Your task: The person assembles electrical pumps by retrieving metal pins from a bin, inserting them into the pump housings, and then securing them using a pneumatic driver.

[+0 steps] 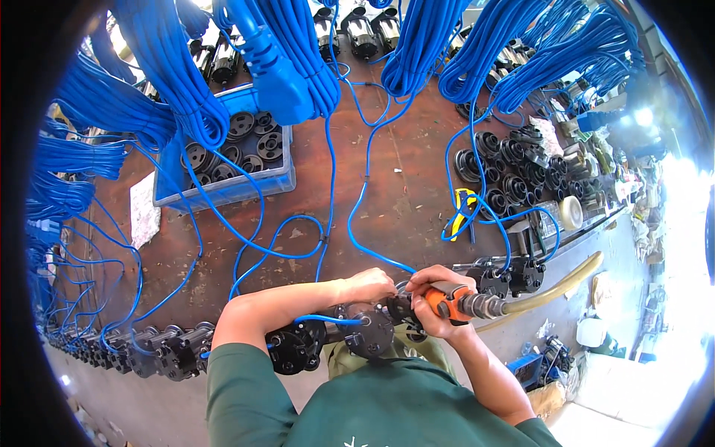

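Orange air tool (445, 302) gripped tight in right hand (430, 298); left hand (366, 285), fingers curled, steadies black housing (370, 334) at tabletop (402, 201) edge; finished-looking row (149, 350) sits left, loose parts (521, 175) still waiting.

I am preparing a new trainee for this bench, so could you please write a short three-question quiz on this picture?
1. True or false: the right hand grips an orange-bodied pneumatic tool fed by a yellowish hose.
2. What does the left hand rest on?
A. the blue plastic bin of black discs
B. a black round pump housing at the bench edge
C. a roll of tape
3. Fill in: the cables hanging in bundles over the brown workbench are ____ in colour.

Key: 1 true; 2 B; 3 blue.
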